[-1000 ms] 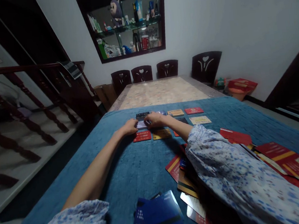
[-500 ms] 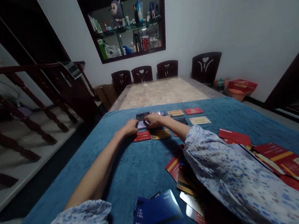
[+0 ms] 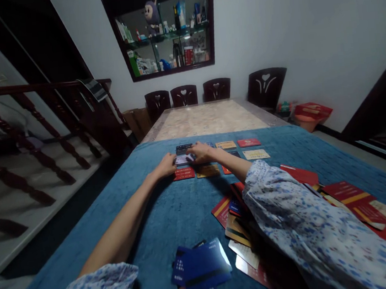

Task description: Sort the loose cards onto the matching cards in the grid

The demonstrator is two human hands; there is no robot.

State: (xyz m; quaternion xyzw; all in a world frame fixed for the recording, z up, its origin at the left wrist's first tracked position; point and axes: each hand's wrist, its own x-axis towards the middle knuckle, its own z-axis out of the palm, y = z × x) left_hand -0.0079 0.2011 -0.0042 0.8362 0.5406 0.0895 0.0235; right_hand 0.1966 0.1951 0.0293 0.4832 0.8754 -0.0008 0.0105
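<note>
Left hand [image 3: 165, 166]: fingers at 9 o'clock end of pale lilac card [image 3: 183, 160]. Right hand [image 3: 202, 152]: fingers at its 3 o'clock end. Gripped or merely touching: cannot tell. Just beside, at 12: black card [image 3: 183, 148]; at 6: red card [image 3: 184, 174]; at 4: gold card [image 3: 208, 171]. Farther, at 5: mixed cards [image 3: 236, 232], overlapping; at 6: blue cards [image 3: 206, 267]. Beneath: blue cloth [image 3: 156, 226] over surface [image 3: 211, 117].

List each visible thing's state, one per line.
Left hand: bent, at the pale card
Right hand: bent, at the card's right
Pale card: looks flat
Blue cards: loosely piled, overlapping
Leftmost red card: lying flat
Blue cloth: spread out
Striped cloth: draped over the railing
Chairs: upright
Table: partly covered
</note>
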